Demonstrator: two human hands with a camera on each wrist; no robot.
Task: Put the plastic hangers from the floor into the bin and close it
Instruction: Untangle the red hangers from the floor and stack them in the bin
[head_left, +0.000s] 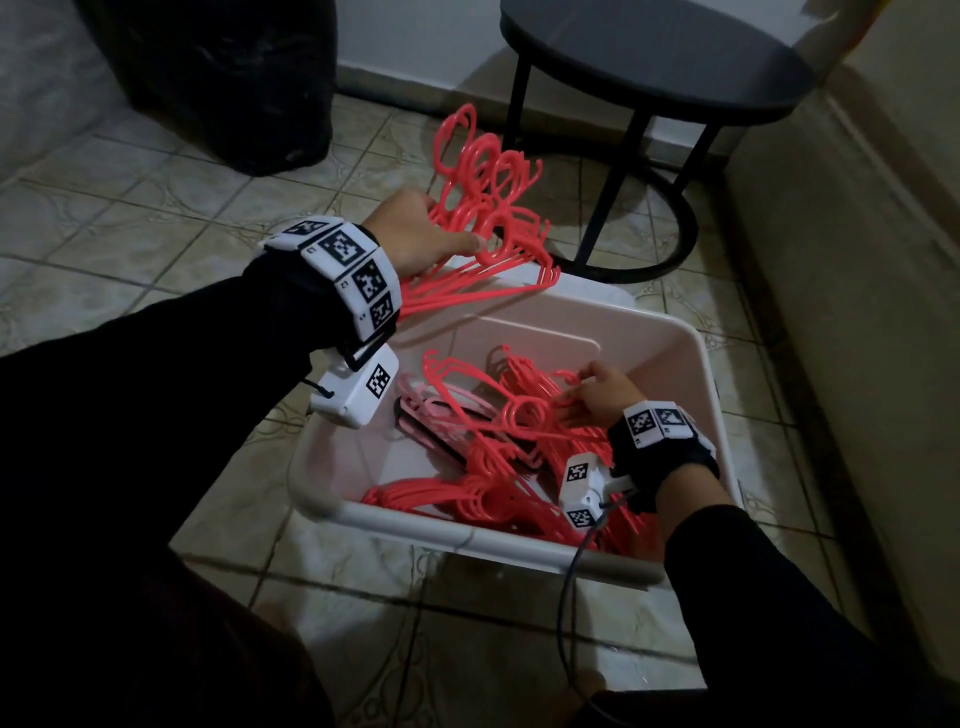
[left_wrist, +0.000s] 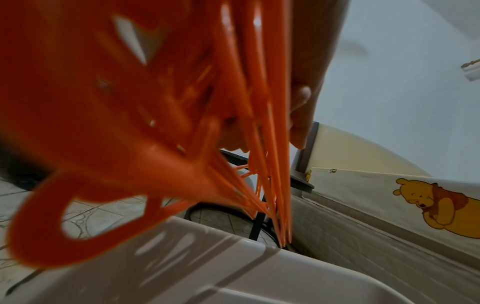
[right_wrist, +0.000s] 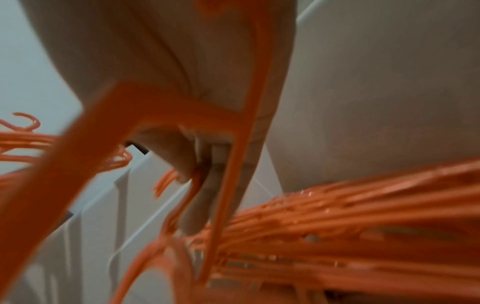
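Observation:
My left hand (head_left: 441, 234) grips a thick bundle of coral-red plastic hangers (head_left: 488, 208) by their necks and holds it above the far left rim of the white bin (head_left: 467, 535). In the left wrist view the bundle (left_wrist: 130, 102) fills the picture, with my fingers (left_wrist: 301, 115) curled round it over the bin rim (left_wrist: 233, 267). My right hand (head_left: 576, 397) is down inside the bin on a pile of red hangers (head_left: 493, 467). There a hanger strand (right_wrist: 192, 185) runs between thumb and fingers (right_wrist: 200, 205), above the pile (right_wrist: 363, 216). Pink and dark hangers (head_left: 431, 415) lie beneath.
A flat white panel (head_left: 587, 293), perhaps the lid, lies behind the bin. A black round table (head_left: 649, 57) stands beyond it. A black bag (head_left: 223, 78) stands at the far left, and a bed edge (head_left: 831, 312) runs along the right. The floor (head_left: 156, 208) is tiled.

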